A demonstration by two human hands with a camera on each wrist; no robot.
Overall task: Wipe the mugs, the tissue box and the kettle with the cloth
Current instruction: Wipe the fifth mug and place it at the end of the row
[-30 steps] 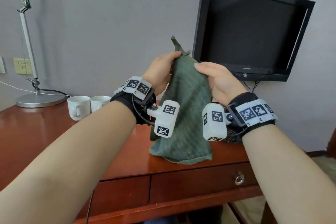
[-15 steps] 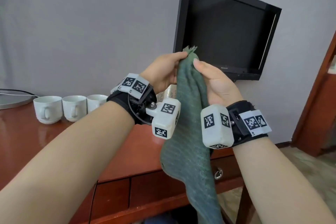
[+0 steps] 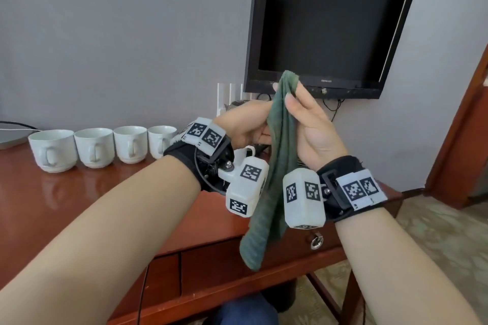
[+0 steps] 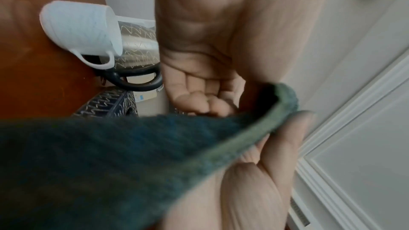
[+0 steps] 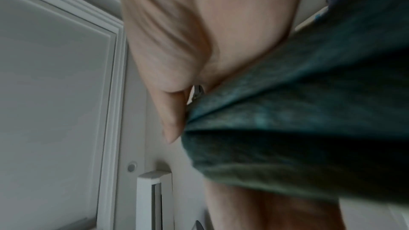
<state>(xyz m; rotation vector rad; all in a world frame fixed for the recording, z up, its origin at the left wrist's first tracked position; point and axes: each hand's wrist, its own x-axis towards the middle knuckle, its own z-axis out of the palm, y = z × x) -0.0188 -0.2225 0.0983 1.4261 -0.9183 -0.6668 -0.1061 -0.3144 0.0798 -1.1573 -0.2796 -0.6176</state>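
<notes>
You hold cloth (image 3: 274, 166) up at chest height, above desk (image 3: 52, 206). Left hand (image 3: 245, 126) and right hand (image 3: 311, 126) both pinch its top; long axis hangs straight down. Mugs (image 3: 91, 148) stand left of cloth, nearer your left hand. Kettle (image 4: 137, 48) and tissue box (image 4: 108, 106) behind hands.

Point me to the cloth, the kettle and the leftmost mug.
cloth (image 3: 280, 161): head view, middle of the hanging fold.
kettle (image 4: 137, 46): left wrist view, its steel side wall.
leftmost mug (image 3: 52, 150): head view, front wall by the handle.
</notes>
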